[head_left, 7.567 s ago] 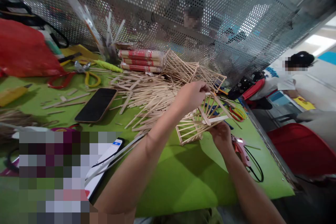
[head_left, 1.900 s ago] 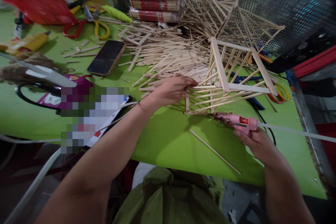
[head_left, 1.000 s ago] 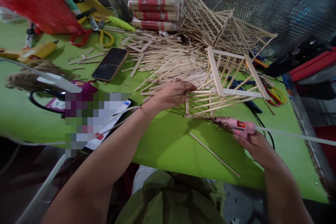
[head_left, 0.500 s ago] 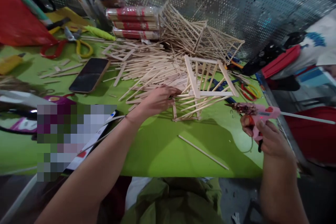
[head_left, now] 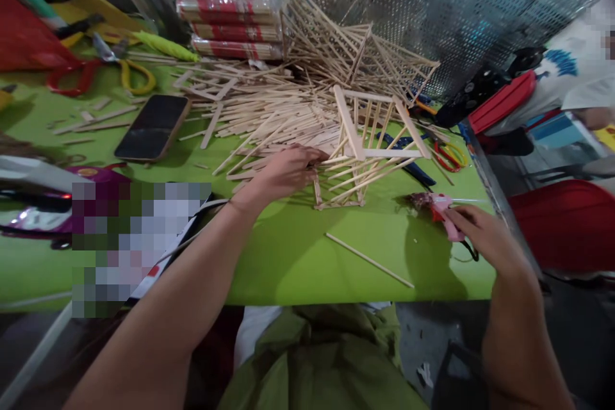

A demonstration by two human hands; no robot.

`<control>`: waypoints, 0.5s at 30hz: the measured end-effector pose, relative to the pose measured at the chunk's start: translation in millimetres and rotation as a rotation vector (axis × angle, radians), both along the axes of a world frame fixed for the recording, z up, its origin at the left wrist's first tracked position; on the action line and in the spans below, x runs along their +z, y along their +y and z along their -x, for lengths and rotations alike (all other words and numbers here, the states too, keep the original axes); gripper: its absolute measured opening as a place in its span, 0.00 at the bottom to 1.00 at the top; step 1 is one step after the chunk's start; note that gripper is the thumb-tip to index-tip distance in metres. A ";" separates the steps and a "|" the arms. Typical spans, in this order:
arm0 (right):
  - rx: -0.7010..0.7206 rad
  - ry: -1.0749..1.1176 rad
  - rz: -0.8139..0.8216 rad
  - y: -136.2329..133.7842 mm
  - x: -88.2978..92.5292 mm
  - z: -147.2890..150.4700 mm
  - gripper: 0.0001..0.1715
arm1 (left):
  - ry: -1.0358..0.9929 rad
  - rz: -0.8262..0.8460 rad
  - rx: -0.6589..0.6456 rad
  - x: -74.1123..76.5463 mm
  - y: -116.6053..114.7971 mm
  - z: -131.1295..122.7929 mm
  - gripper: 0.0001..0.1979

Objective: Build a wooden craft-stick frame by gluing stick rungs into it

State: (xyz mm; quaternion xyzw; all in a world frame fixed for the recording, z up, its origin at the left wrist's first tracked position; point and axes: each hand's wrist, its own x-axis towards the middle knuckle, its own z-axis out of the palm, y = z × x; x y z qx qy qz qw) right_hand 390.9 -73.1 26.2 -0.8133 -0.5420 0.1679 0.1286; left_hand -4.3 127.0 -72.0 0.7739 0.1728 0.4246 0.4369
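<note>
My left hand (head_left: 295, 166) is closed at the left side of a small frame (head_left: 379, 154) built from thin round sticks and flat craft sticks; its fingertips are partly hidden there. The frame rests on the green tabletop. To the right, my right hand (head_left: 473, 227) grips the rear of a pink hot glue gun (head_left: 448, 218), which lies low over the table with its dark, crusted nozzle pointing left. A clear glue stick juts from its back end. One loose round stick (head_left: 369, 261) lies on the table between my forearms.
Behind the frame spread a heap of loose sticks (head_left: 269, 112), a larger stick structure (head_left: 358, 51) and packed stick bundles (head_left: 233, 29). A phone (head_left: 152, 128), red-and-yellow-handled pliers (head_left: 127, 73) and a tablet (head_left: 189, 224) lie left. Red-and-yellow-handled scissors (head_left: 451, 155) sit at the right.
My right hand has brought the glue gun down towards the tabletop and loosened from its handle grip to its rear. My left hand stays at the frame. The view has shifted slightly.
</note>
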 end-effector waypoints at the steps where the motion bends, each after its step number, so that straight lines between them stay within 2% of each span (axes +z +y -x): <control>1: 0.004 -0.134 -0.044 -4.5 6.0 4.4 0.28 | -0.018 0.006 0.026 -1.0 0.1 0.0 0.14; 3: 0.075 -0.264 -0.109 -14.7 16.7 20.0 0.26 | -0.042 0.010 0.049 -2.7 0.9 0.3 0.16; 6: 0.456 -0.131 -0.040 -29.7 20.0 57.5 0.20 | -0.011 0.006 0.036 -4.7 4.4 1.3 0.17; 7: 0.604 -0.073 0.020 -33.6 17.3 71.7 0.18 | -0.001 0.003 0.034 -5.2 5.8 1.6 0.17; 9: 0.806 -0.085 0.071 -39.1 8.9 98.7 0.13 | -0.004 0.008 0.026 -5.9 8.0 1.9 0.17; 12: 0.899 -0.284 0.044 -40.9 -1.8 125.8 0.10 | -0.018 0.010 0.019 -6.0 8.2 0.9 0.16; 15: 0.907 -0.376 0.015 -39.5 -3.4 132.4 0.10 | -0.009 0.008 0.022 -5.7 5.1 -1.0 0.16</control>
